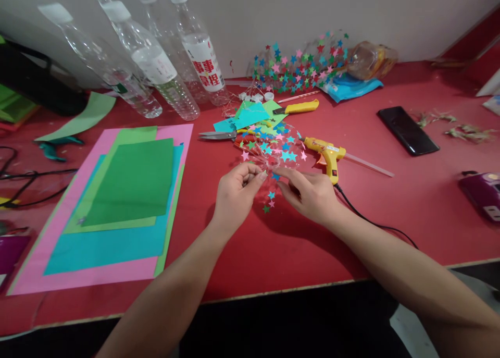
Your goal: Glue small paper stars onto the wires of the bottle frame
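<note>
In the middle of the head view is a clear plastic piece (288,155) with small pink, blue, red and green paper stars on its thin strips. My left hand (239,187) pinches its near edge between thumb and fingertips; the exact spot gripped is partly hidden. My right hand (312,194) is at the other side, index finger reaching to a blue star, thumb apart from it. A few stars hang below, between both hands. Just behind lie scissors (219,136) and cut paper scraps (252,115). A yellow hot glue gun (327,153) with a glue stick lies to the right.
Coloured paper sheets (130,183) are stacked at left. Several clear bottles (156,61) stand behind them. A yellow utility knife (300,107), another starred plastic piece (299,66) and a blue packet (351,87) lie at the back. A black phone (407,130) is at right.
</note>
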Demonstrator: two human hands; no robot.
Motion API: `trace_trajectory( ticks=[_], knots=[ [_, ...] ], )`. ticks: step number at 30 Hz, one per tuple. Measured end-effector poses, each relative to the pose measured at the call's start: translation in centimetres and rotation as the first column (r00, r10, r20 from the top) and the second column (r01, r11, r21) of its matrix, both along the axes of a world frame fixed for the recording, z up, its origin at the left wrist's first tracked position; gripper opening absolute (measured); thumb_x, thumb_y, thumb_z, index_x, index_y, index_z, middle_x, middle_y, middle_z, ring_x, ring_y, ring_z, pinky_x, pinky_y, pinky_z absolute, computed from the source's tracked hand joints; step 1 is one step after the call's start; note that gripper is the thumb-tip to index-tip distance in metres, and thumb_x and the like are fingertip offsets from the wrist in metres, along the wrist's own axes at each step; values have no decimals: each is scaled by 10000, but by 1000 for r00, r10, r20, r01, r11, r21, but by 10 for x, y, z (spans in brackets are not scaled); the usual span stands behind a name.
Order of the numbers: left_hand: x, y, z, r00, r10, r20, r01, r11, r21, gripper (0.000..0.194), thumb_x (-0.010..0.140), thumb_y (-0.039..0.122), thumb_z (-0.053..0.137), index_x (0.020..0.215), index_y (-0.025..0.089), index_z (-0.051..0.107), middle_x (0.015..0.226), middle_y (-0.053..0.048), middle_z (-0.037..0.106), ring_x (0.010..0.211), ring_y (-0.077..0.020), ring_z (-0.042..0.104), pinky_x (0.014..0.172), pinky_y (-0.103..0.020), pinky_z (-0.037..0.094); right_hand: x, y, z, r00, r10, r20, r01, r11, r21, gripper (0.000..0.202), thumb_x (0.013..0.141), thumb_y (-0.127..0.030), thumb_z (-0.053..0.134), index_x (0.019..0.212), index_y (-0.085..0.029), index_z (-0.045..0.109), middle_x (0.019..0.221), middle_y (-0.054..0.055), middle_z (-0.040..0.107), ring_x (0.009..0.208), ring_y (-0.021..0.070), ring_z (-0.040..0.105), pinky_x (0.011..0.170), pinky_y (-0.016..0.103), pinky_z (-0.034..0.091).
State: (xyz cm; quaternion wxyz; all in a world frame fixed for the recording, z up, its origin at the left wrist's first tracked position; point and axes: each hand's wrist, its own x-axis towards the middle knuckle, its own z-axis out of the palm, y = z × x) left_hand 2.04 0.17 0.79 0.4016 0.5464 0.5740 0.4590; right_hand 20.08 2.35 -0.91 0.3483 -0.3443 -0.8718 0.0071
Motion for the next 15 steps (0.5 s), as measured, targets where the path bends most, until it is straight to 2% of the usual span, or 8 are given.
trace_trajectory(
  ticks=[4, 8, 15],
  knots=[
    [1, 1, 2, 1000, 6, 24, -6, 1000, 0, 148, 801, 302, 637, 732, 176, 603, 544, 57, 431, 501, -73, 333, 483, -218, 263, 0, 0, 0, 1000, -6, 7, 6, 1000, -26, 277, 965, -237, 456, 1155, -137, 632, 608, -21, 643, 528, 86, 560, 530, 210, 384],
    [2, 1, 2, 999, 6, 48, -5, 1000, -18, 161, 811, 331, 632, 752, 184, 603, 518, 73, 392, 469, -71, 301, 465, -218, 257, 0, 0, 0, 1000, -1, 3, 1, 1000, -27, 276, 960, -226, 452, 1161, -143, 622, 608, -23, 642, 524, 87, 561, 526, 211, 374],
    [1, 0, 1, 1000, -8, -8, 8, 1000, 3, 146, 828, 302, 603, 747, 180, 593, 537, 62, 420, 489, -76, 328, 481, -218, 275, 1, 0, 1, 1000, -11, 11, 11, 1000, -7, 260, 972, -243, 442, 1140, -149, 617, 599, -28, 633, 512, 83, 549, 522, 209, 371]
  ],
)
